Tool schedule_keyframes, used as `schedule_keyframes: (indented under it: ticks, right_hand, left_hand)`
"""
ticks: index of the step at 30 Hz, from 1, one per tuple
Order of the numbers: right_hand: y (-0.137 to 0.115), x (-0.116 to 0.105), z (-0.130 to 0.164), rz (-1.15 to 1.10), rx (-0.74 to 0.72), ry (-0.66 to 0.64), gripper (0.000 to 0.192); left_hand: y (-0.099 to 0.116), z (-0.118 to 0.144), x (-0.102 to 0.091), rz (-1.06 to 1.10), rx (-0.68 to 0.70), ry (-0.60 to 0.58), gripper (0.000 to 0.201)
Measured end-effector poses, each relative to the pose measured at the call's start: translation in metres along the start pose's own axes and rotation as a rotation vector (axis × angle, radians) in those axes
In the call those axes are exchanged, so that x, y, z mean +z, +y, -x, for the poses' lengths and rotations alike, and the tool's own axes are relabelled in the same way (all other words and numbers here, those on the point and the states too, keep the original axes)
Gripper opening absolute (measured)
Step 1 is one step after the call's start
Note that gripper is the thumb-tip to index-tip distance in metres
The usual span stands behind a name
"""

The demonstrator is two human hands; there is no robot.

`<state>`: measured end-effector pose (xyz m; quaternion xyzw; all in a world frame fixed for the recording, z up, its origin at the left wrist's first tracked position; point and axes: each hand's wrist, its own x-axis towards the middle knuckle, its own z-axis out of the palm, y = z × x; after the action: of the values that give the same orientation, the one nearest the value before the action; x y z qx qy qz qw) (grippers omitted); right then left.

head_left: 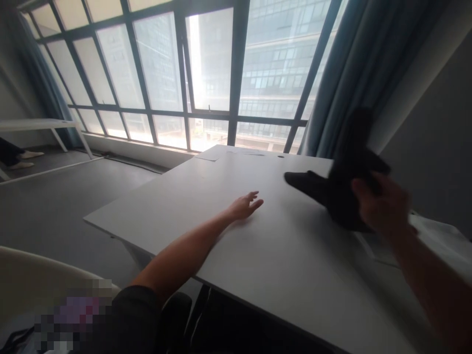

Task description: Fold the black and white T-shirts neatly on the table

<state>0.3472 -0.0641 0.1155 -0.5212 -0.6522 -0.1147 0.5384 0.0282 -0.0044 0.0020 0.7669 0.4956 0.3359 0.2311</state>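
Observation:
My right hand [387, 206] is closed on a black object [344, 196] with several stubby arms, one pointing up and one reaching left. Motion blurs it, and its kind cannot be made out. It is at the right side of the white table [221, 236], and whether its base touches the tabletop is unclear. Over the middle of the table, my left hand [244, 206] is empty, thumb and fingers apart, with the forearm stretched forward.
Thin papers [212, 156] lie at the table's far edge, near a dark round cable hole [280, 157]. Whitish sheet-like material [442, 241] is at the right. A pale chair [44, 270] stands at lower left. Beyond are windows, a curtain [342, 83] and another person's feet [27, 160].

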Motion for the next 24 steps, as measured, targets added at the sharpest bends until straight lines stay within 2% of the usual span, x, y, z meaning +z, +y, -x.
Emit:
schedule_keyframes:
  ticks: [2,4,6,9,11,13,15,16,17,19,22,24]
  right_hand:
    - [-0.019,0.046,0.001,-0.175,-0.071,-0.217,0.046]
    - [-0.036,0.076,0.011,-0.296,-0.120,-0.401,0.039]
    - [-0.047,0.091,0.024,-0.355,-0.126,-0.484,0.033]
    - [-0.050,0.093,0.031,-0.348,-0.126,-0.525,0.025]
    - [-0.046,0.087,0.027,-0.319,-0.122,-0.414,0.020]
    - [-0.039,0.081,0.019,-0.320,-0.094,-0.172,0.019]
    - [-0.028,0.078,0.014,-0.340,-0.036,0.049,0.022]
    - [-0.022,0.079,0.014,-0.338,0.008,0.091,0.025]
    - [-0.015,0.082,0.016,-0.322,0.066,0.075,0.029]
    - [0.000,0.089,0.025,-0.263,0.232,-0.111,0.033]
    - [0.022,0.100,0.038,-0.240,0.502,-0.508,0.031]
    - [0.036,0.102,0.039,-0.239,0.596,-0.592,0.028]
  left_hand:
    - [-0.003,-0.001,0.005,0.235,-0.005,0.055,0.076]
    - [-0.011,-0.002,0.009,0.403,-0.002,0.134,0.086]
    - [-0.017,-0.003,0.011,0.441,0.029,0.212,0.081]
    - [-0.016,-0.005,0.005,0.334,0.145,0.332,0.057]
    - [-0.006,-0.005,-0.007,0.241,0.220,0.431,0.039]
    - [0.006,-0.004,-0.025,0.160,0.266,0.561,0.024]
    - [0.014,0.000,-0.045,0.061,0.311,0.671,0.024]
    - [0.015,0.003,-0.055,0.001,0.333,0.691,0.024]
    - [0.014,0.006,-0.063,-0.056,0.351,0.678,0.020]
    - [0.008,0.012,-0.074,-0.145,0.357,0.563,0.007]
    - [0.005,0.019,-0.077,-0.159,0.258,0.339,0.034]
    - [0.013,0.023,-0.072,-0.058,0.197,0.162,0.050]
